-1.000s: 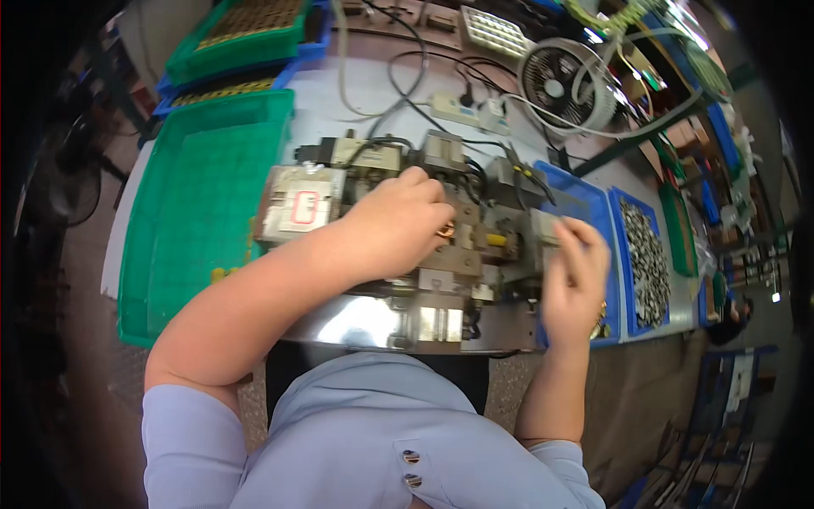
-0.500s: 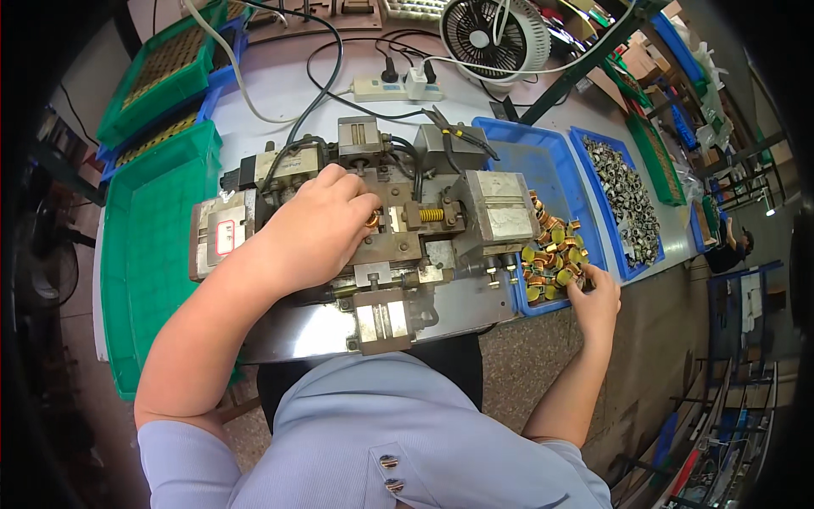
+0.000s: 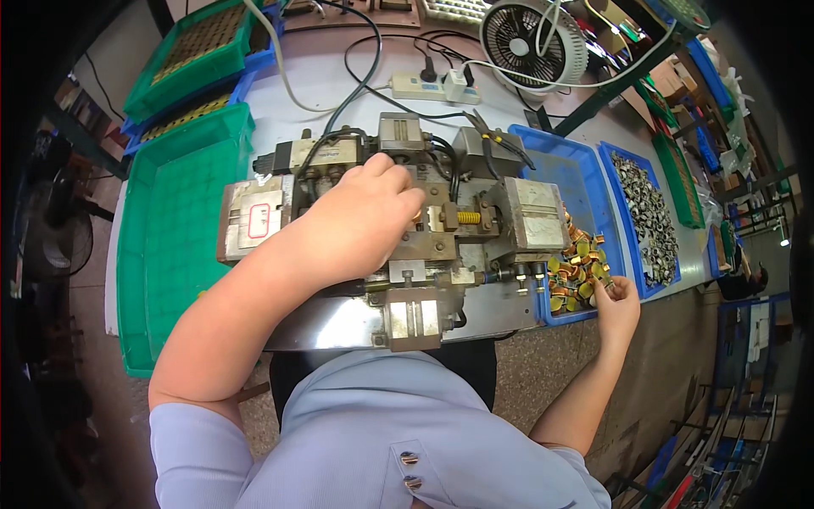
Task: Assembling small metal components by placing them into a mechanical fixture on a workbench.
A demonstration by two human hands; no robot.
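Note:
My left hand [image 3: 373, 212] reaches over the middle of a metal clamping fixture [image 3: 415, 248]. Its fingers are closed at the fixture's centre, and a bit of a small copper-coloured part [image 3: 417, 217] shows at the fingertips; the hand hides the rest. At the near right corner of a blue bin [image 3: 623, 254], my right hand [image 3: 619, 307] pinches one of the small parts between thumb and fingers. Several loose copper-coloured parts with yellow faces [image 3: 577, 273] lie heaped in that bin beside the hand. To the right of the centre, a yellow spring [image 3: 469, 218] sits on the fixture.
A green bin [image 3: 182, 182] stands left of the fixture, with stacked trays of parts [image 3: 199, 47] behind it. Pliers [image 3: 496, 137] lie on a metal block. Behind are a power strip [image 3: 424, 87], cables and a fan [image 3: 530, 47]. Another blue tray [image 3: 640, 216] holds metal pieces.
The whole view has shifted, so the bench appears farther right. My left hand stays at the fixture's centre. My right hand stays at the bin's near corner, its fingers now drawn together in a pinch.

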